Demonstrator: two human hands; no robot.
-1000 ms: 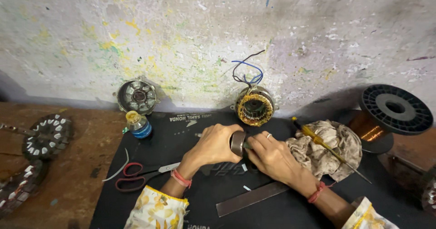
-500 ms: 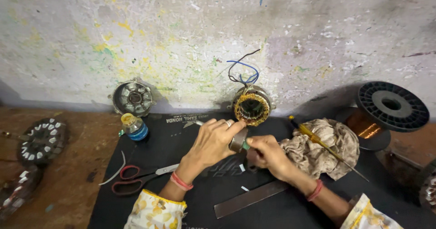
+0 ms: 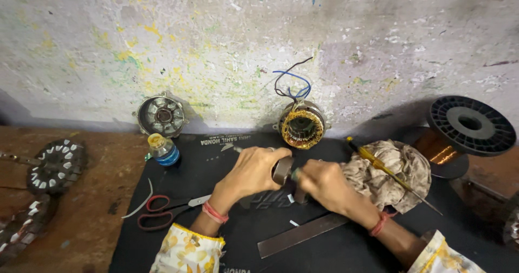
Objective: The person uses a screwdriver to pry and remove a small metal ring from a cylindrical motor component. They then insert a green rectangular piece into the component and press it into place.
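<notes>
Just in front of the wound stator [image 3: 301,126], both hands pinch 1 small metal cylinder [image 3: 283,170]: left hand [image 3: 250,171] wraps it, right hand [image 3: 323,184] grips its right end; its axis runs left-right.

A copper-wound stator with blue and black leads [image 3: 301,126] is stood against the wall, a grey metal end cover [image 3: 161,115] left of it. Red-handled scissors [image 3: 165,211], a yellow-capped blue bottle [image 3: 162,149] and a flat steel strip [image 3: 303,235] are laid on the black mat [image 3: 205,165].

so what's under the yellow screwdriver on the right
The yellow-handled screwdriver lies across a crumpled beige rag, tip past its edge over the black mat. Whatever the rag covers is hidden.
</notes>
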